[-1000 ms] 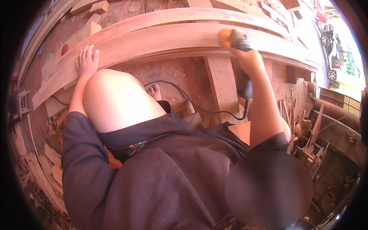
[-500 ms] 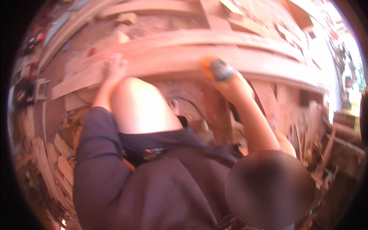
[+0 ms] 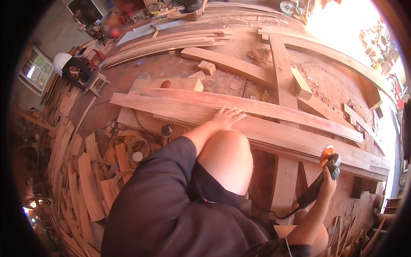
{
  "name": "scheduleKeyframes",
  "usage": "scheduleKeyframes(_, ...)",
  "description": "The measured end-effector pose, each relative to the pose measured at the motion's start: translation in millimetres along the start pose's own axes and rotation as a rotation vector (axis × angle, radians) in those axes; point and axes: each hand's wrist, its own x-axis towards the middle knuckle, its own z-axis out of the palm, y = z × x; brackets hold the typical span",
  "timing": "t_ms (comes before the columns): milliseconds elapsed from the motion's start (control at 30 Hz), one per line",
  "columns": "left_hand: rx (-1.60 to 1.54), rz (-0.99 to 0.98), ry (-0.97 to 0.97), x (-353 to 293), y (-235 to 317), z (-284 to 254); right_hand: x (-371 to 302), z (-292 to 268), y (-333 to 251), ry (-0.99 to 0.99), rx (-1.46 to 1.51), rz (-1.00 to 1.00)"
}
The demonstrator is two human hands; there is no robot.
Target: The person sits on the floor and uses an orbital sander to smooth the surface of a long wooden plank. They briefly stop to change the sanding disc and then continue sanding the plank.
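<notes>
My left hand (image 3: 227, 118) lies flat with its fingers spread on a long wooden plank (image 3: 274, 132), beside my bent knee. In my right hand (image 3: 329, 183) is an angle grinder (image 3: 314, 188) with an orange disc (image 3: 327, 155). The disc is held up at the near edge of the plank, close to its right end; whether it touches the wood I cannot tell. The grinder's black cord (image 3: 280, 217) hangs down behind its body. Against the far side of the plank lies a second, reddish board (image 3: 257, 106).
Thick beams (image 3: 284, 81) lie across the ground under and beyond the planks. Offcuts (image 3: 87, 188) are heaped at the left, near a round sanding disc (image 3: 167, 130). Stacked boards (image 3: 167, 46) lie farther off. One person bends over a stool (image 3: 97, 84); another person (image 3: 188, 7) works at the back.
The view has tilted up and shifted, showing more of the yard. Along the plank, my left hand and the grinder in my right hand are both farther right, the grinder near its right end.
</notes>
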Motion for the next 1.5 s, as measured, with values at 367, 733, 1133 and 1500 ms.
scheduleKeyframes(367,0.128,0.201,-0.021,4.2,-2.1,12.8,-7.8,6.6,4.6,-0.097,0.293,0.247)
scheduleKeyframes(733,0.029,-0.232,-0.226,-107.1,-92.7,-32.6,-3.1,-9.2,-8.2,-0.004,0.105,0.261)
scheduleKeyframes(1133,0.110,-0.336,-0.196,-116.2,-125.5,-55.0,2.2,-52.4,21.3,-0.014,0.285,0.369)
scheduleKeyframes(1500,0.179,-0.164,-0.020,-4.0,8.8,8.1,-4.7,-48.0,-14.0,0.164,0.135,0.198)
